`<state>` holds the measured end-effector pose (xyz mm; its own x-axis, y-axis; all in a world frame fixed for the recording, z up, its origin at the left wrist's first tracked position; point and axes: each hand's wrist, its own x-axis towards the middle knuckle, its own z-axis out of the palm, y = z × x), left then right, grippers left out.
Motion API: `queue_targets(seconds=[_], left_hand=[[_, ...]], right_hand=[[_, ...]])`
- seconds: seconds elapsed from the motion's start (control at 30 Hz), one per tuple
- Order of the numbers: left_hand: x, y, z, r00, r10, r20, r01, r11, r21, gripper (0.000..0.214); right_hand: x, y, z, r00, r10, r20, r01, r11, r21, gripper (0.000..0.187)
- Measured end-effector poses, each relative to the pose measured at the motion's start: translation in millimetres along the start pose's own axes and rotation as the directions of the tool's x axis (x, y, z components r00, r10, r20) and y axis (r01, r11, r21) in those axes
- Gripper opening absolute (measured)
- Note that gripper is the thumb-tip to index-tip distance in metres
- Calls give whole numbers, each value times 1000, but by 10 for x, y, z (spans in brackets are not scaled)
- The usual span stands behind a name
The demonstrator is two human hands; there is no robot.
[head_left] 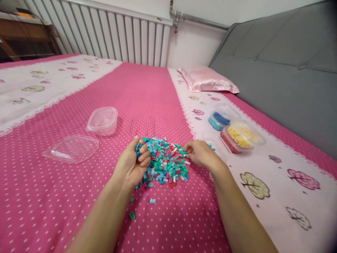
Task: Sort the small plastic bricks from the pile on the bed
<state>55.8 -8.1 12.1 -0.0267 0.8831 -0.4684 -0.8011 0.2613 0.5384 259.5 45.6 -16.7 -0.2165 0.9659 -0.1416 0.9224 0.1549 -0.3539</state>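
Observation:
A loose pile of small toy bricks (168, 161) in green, blue, light blue, red and white lies on the pink dotted bedspread. At its left side my left hand (134, 163) is turned palm up, fingers curled round several dark blue bricks (137, 149). My right hand (201, 153) reaches the pile's right edge, with fingertips drawn together among the bricks. Whatever they pinch is too small or hidden to make out. A few stray bricks lie nearer me, among them a green brick (132, 215) and a light blue brick (152, 201).
At left are an uncovered clear tub (102, 121) and a clear lid (75, 149). Clear tubs at right hold yellow bricks (238, 136), red bricks (231, 144) and blue bricks (220, 118). Behind are a pink pillow (207, 79), a grey headboard (279, 59) and a radiator (113, 31).

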Motion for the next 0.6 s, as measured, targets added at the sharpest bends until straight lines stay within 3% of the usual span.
queue_targets(seconds=[0.13, 0.3, 0.6], left_hand=[[-1, 0, 8, 1000, -12, -3, 12, 1000, -8, 34], [-17, 6, 1, 1000, -15, -15, 15, 1000, -15, 34], [3, 8, 4, 1000, -14, -21, 14, 1000, -8, 33]], right_hand=[[-13, -16, -17, 998, 46, -31, -46, 999, -17, 24], [-13, -49, -17, 997, -79, -18, 80, 996, 36, 22], [36, 7, 39, 1000, -25, 16, 25, 1000, 3, 24]])
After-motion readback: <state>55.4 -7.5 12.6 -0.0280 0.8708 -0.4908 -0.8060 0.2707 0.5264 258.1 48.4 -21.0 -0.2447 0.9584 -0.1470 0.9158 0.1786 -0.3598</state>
